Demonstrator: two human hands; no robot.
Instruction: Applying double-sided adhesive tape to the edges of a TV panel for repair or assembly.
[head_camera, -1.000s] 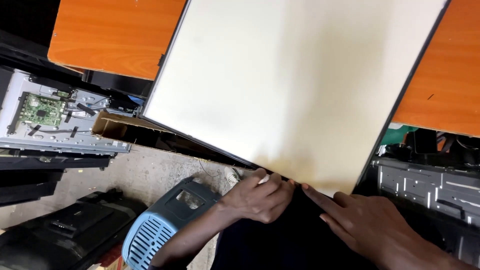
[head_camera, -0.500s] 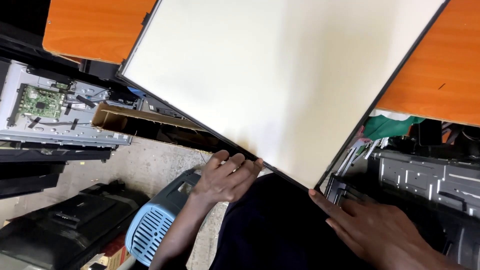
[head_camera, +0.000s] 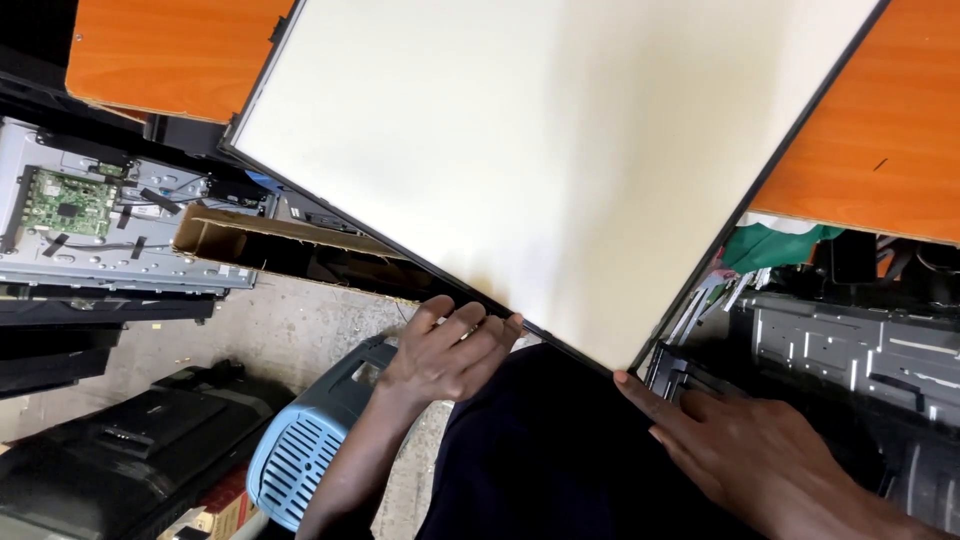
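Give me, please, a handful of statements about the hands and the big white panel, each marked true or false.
1. The left hand has its fingers on the lower edge of the white panel. True.
2. The right hand grips a screwdriver. False: it holds no tool; its index finger points up towards the panel's bottom corner.
3. The panel lies across an orange wooden table. True.
4. A green circuit board sits on a metal chassis at the left. True.
5. The blue vented casing lies on top of the white panel. False: it sits lower down, beside the left forearm.
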